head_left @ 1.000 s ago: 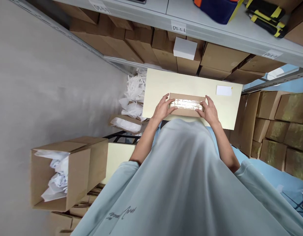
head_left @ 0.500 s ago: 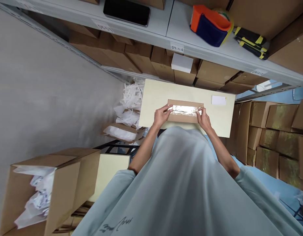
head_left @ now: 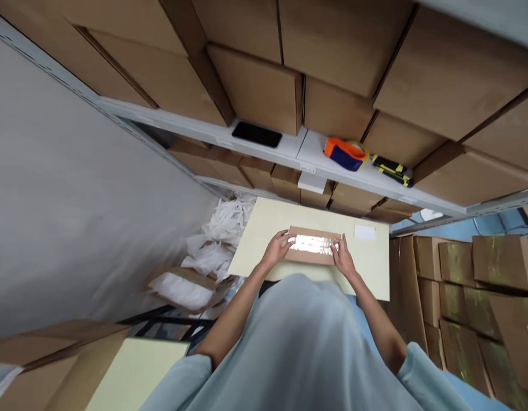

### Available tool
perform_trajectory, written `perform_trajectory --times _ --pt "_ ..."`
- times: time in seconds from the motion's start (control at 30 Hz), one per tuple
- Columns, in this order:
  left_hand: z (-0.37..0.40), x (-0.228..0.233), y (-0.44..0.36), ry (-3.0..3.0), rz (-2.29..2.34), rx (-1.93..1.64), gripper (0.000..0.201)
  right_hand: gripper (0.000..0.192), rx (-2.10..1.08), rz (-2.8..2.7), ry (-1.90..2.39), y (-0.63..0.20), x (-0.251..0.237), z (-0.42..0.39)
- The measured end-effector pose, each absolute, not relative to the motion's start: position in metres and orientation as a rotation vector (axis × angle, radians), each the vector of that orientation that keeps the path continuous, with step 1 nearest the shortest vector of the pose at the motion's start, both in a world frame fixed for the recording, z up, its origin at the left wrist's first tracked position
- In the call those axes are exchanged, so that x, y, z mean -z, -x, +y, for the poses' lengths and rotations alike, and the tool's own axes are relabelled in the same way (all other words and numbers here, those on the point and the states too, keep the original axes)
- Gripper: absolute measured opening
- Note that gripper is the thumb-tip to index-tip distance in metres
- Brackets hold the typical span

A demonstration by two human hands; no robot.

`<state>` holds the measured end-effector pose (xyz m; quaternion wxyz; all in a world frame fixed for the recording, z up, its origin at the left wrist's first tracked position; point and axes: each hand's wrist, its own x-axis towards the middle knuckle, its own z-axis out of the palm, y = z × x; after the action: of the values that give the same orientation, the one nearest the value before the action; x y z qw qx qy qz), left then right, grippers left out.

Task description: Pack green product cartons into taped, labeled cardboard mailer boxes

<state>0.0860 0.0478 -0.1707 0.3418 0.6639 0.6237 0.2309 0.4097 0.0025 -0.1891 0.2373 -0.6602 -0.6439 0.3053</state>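
Observation:
A flat, narrow cardboard box (head_left: 310,258) lies on the pale yellow tabletop (head_left: 264,220) in front of me. Shiny clear tape (head_left: 311,244) runs lengthwise along its top face and glints in the light. My left hand (head_left: 275,249) grips the box's left end, thumb and fingertips by the end of the tape. At the right end my right hand (head_left: 343,260) holds on too, its thumb near the tape and a finger along the edge. The fingertips are small here, so exact contact is hard to make out.
A white card (head_left: 365,232) lies right of the box. On the shelf behind are a black phone (head_left: 257,135), an orange-and-blue tape dispenser (head_left: 346,154) and black-and-yellow cutters (head_left: 392,170). White packing paper (head_left: 229,220) is heaped at left; taped cartons (head_left: 458,262) stack at right.
My view has tilted up, so more shelf boxes show and the table sits lower in the picture. Both hands stay at the ends of the cardboard box, with slight finger shifts.

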Motion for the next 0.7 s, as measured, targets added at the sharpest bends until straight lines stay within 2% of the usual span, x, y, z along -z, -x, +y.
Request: perform_trajectory --times 0.1,0.17,0.3,0.4,0.53,0.7 --pt "0.06 0.153 -0.086 -1.912 1.683 -0.537 0.028 0.036 -0.635 -1.927 1.755 -0.414 0.177 0.018" --pt "0.072 0.131 -0.094 -2.037 1.66 -0.573 0.024 0.037 -0.457 -2.05 1.685 -0.418 0.151 0.041" --pt "0.116 0.056 -0.132 -2.217 1.5 -0.859 0.033 0.039 -0.017 -2.14 1.416 -0.427 0.057 0.12" --pt "0.151 -0.011 -0.167 -2.288 1.431 -1.028 0.034 0.044 0.154 -2.107 1.367 -0.426 -0.016 0.188" --pt "0.177 -0.073 -0.199 -2.359 1.348 -1.187 0.036 0.047 0.058 -2.211 1.611 -0.412 -0.063 0.248" --pt "0.172 -0.09 -0.211 -2.379 1.301 -1.217 0.036 0.048 -0.125 -2.156 1.846 -0.399 -0.068 0.273"
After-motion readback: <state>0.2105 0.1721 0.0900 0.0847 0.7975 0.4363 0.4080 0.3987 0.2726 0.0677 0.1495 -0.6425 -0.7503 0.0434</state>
